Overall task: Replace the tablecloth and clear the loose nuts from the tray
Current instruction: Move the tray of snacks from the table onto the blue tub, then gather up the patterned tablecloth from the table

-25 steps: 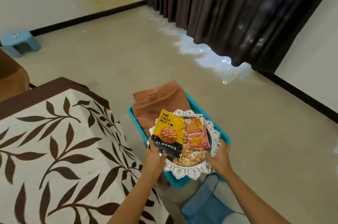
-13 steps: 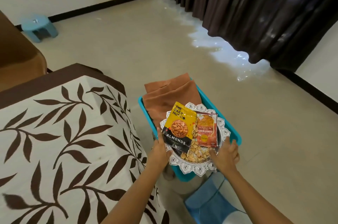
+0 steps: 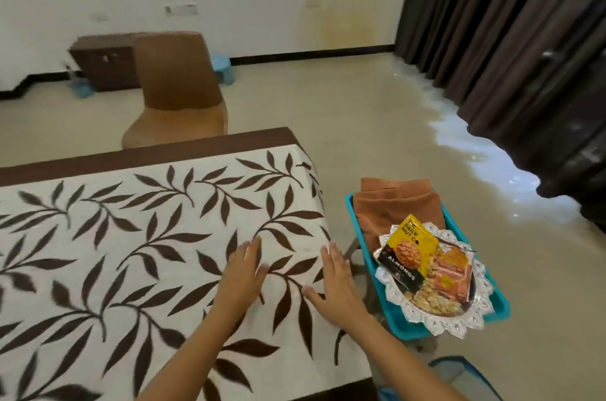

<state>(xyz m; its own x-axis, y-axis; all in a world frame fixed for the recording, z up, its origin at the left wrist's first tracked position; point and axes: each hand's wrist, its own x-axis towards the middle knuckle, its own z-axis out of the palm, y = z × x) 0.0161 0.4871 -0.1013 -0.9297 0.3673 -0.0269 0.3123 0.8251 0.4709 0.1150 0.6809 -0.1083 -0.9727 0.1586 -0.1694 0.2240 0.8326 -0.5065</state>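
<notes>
While the left hand (image 3: 244, 272) and right hand (image 3: 334, 286) lie flat, fingers straight, on the leaf-patterned tablecloth (image 3: 131, 236) at lower centre, the silver tray (image 3: 439, 323) sits lower right in a teal bin (image 3: 395, 318). Its loose nuts (image 3: 426, 299) are partly hidden under an almonds packet (image 3: 406, 250) and an orange packet (image 3: 451, 272) whose print is too blurred to read.
</notes>
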